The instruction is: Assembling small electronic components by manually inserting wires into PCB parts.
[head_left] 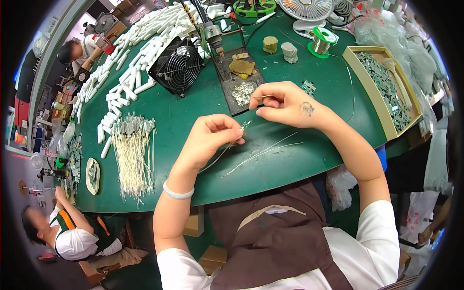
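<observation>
My left hand (205, 137) is closed, pinching a small green circuit board (245, 125) between thumb and fingers. A pale wire (215, 161) trails below that hand. To the right, my right hand (292, 105) is closed too, with a thin wire (262, 96) in its fingertips; the wire's far end is hard to make out. Both hands hover over the green tabletop, just in front of a soldering iron (218, 50) clamped on a stand. Beneath its tip lies a dark base plate (235, 106) with silvery scraps and a yellow sponge (242, 67). Loose white wires (263, 152) lie between me and my hands.
Wired boards (133, 154) lie bundled at left, near a small dish (93, 176). Behind are a black fan (178, 66) and a heap of white tubes (128, 79). At right stand a solder spool (321, 43) and a box of boards (382, 89). Two people sit at far left.
</observation>
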`<action>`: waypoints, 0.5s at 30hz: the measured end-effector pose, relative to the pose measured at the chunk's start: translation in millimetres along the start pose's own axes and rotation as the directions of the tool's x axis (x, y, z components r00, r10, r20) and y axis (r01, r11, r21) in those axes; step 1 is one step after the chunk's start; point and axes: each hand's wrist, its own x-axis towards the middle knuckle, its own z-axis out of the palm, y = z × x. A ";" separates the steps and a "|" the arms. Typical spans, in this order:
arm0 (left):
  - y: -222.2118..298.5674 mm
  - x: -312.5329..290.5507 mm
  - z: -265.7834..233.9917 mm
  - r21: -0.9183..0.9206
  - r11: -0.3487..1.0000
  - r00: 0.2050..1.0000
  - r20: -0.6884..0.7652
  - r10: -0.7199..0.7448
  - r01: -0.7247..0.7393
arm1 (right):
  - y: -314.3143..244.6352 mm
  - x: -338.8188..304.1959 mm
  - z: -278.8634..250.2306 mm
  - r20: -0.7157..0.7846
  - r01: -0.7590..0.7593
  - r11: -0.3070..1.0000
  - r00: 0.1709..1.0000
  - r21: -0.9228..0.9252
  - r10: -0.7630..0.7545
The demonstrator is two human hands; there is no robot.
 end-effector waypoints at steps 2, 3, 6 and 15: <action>-0.8 2.5 -1.8 -0.058 0.998 1.000 0.014 -0.016 0.016 | 0.0 -0.5 0.6 -0.027 0.045 0.999 0.999 -0.026 -0.046; -0.9 3.1 -2.3 -0.115 0.992 0.999 0.017 -0.040 0.042 | 0.4 -0.7 3.0 -0.029 0.098 0.995 0.995 -0.032 -0.099; -1.1 2.6 -4.2 -0.190 0.979 0.997 0.019 -0.069 0.071 | -1.1 -0.8 6.6 -0.022 0.208 0.975 0.977 -0.074 -0.210; -4.5 4.0 -3.4 -0.196 0.978 0.998 0.011 -0.067 0.068 | -2.0 -1.2 7.0 -0.049 0.148 0.986 0.987 -0.073 -0.152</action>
